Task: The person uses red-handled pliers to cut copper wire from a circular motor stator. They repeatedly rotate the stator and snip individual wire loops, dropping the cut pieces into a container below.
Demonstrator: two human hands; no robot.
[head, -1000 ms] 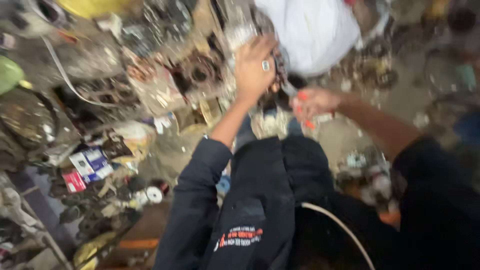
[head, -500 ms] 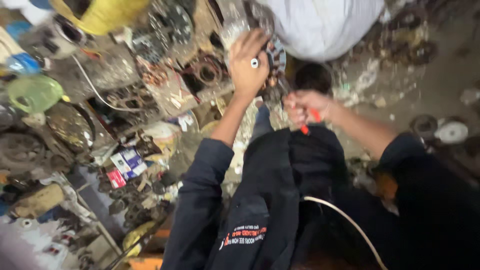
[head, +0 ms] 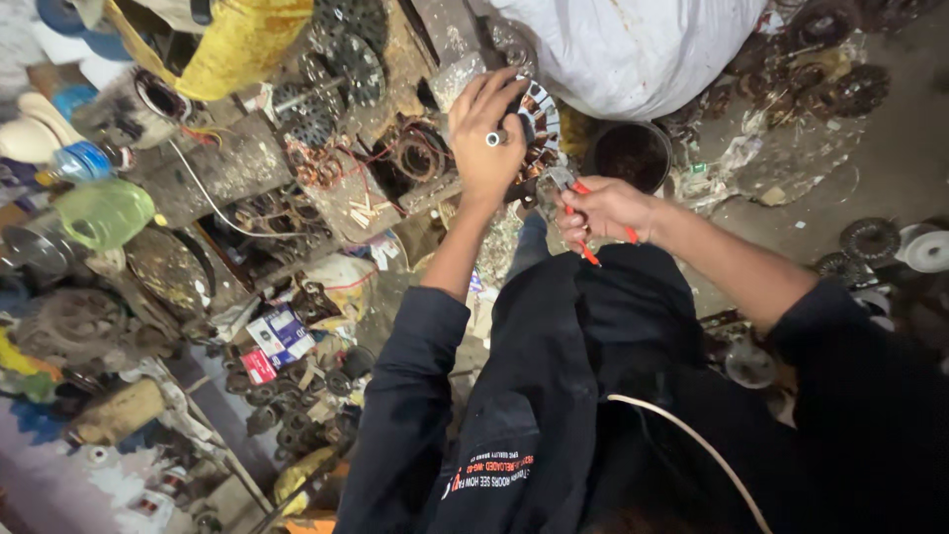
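Dim, uneven light, brightest on the white sack [head: 633, 49]; soft blur toward the edges

This is a cramped motor-repair workshop, shown by the clutter of electrical parts on every side. Loose coils of copper winding wire [head: 415, 158] lie on the grimy workbench [head: 232, 168], with toothed metal discs [head: 341, 59] at its far edge. Round motor parts [head: 870, 237] sit scattered over the dirty floor [head: 890, 158] toward the right edge. A dented yellow metal housing [head: 237, 40] and small cardboard boxes [head: 275, 336] crowd the left side.
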